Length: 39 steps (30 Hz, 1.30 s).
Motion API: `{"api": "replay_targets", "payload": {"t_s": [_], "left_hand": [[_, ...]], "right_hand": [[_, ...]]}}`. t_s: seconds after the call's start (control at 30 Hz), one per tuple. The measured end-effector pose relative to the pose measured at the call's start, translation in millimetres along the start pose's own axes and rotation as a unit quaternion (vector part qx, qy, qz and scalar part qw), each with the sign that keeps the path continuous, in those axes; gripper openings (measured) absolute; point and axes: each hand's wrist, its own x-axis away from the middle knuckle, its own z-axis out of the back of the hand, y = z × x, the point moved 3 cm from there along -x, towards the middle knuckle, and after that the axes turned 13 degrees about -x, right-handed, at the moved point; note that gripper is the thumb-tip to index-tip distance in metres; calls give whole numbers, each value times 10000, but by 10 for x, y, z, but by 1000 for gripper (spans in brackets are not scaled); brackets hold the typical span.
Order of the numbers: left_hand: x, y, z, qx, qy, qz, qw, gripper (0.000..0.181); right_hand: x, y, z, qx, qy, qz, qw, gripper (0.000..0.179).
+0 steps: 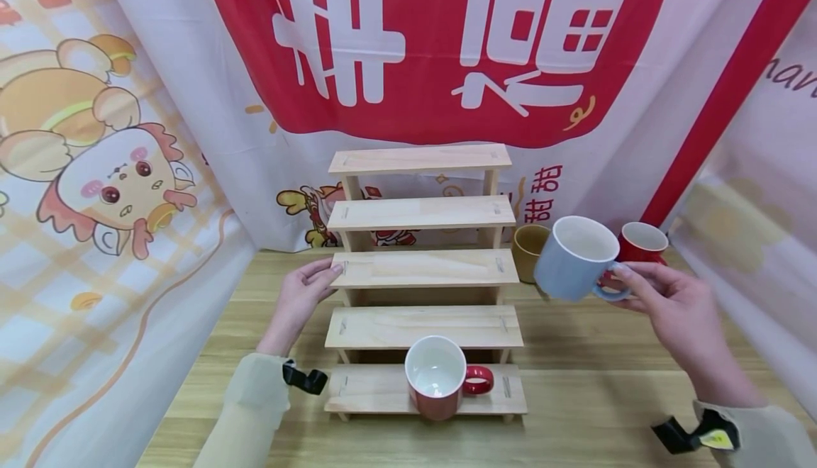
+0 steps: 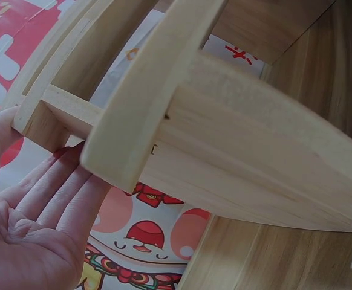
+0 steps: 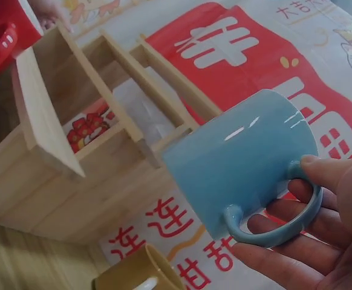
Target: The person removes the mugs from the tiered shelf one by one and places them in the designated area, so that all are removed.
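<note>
My right hand (image 1: 676,312) grips a light blue mug (image 1: 577,262) by its handle, with the thumb on top of the handle in the right wrist view. The mug is held in the air to the right of a stepped wooden rack (image 1: 424,326). At the rack's left side, my left hand (image 1: 305,298) holds the end of the middle step between thumb and fingers; part of the fingers is hidden behind the wood in the left wrist view (image 2: 49,211). A red mug (image 1: 440,383) with a white inside stands on the lowest step, its handle pointing right.
Behind the blue mug, on the wooden tabletop (image 1: 587,390), stand a mustard-brown mug (image 1: 525,259) and another red mug (image 1: 638,244). Printed cloth (image 1: 440,64) hangs at the back, and more cloth walls stand on both sides.
</note>
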Motion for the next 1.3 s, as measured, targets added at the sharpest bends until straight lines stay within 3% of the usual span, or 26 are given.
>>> {"api": "replay_targets", "payload": {"t_s": [0.27,0.57,0.77,1.3], "left_hand": [[14,6,0,-12,8,21,10000,63],[18,11,9,-16,-10,56,10000,64],[15,9,2,1,-7,49,10000,63],[14,19,5,-65,18,143,9999,62]], "right_hand": [[12,341,-22,-222,-102,-145,9996,39],[81,749,-144,-217,-17,-527,9984,51],[103,963,-195,-334,116,-654,9972,49],[185,1221,-298,663,344,-1113,9910,54]]}}
